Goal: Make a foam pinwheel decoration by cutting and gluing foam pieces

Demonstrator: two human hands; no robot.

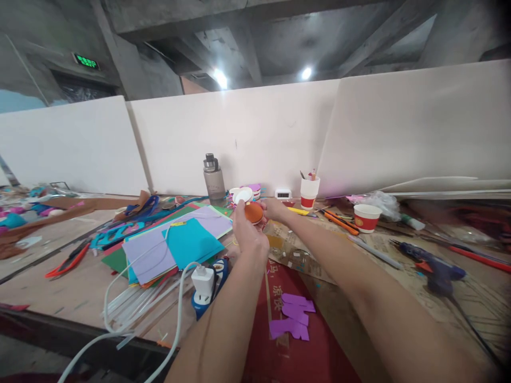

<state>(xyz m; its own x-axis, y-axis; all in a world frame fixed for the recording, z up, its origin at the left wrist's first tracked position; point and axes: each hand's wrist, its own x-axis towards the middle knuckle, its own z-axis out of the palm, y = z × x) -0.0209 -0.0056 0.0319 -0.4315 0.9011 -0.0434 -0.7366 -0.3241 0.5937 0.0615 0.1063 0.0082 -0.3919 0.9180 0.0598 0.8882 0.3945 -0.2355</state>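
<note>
My left hand (248,231) is closed around a round orange disc (254,213), held tilted above the table with its flat face toward me. My right hand (274,208) is at the disc's right edge, fingers bent and drawn together; what they pinch, if anything, is too small to tell. Just behind the left fingertips are a white round piece (242,195) and a purple-topped round piece (255,188). Below my hands, several purple paper strips (295,315) lie on a dark red sheet (279,356).
Left: coloured paper sheets (149,254), red-handled scissors (69,263), a charger (203,279) with white cable. Back: a grey bottle (214,181), a small clock (283,194), a paper cup with tools (309,192). Right: another paper cup (366,219), a glue gun (433,268).
</note>
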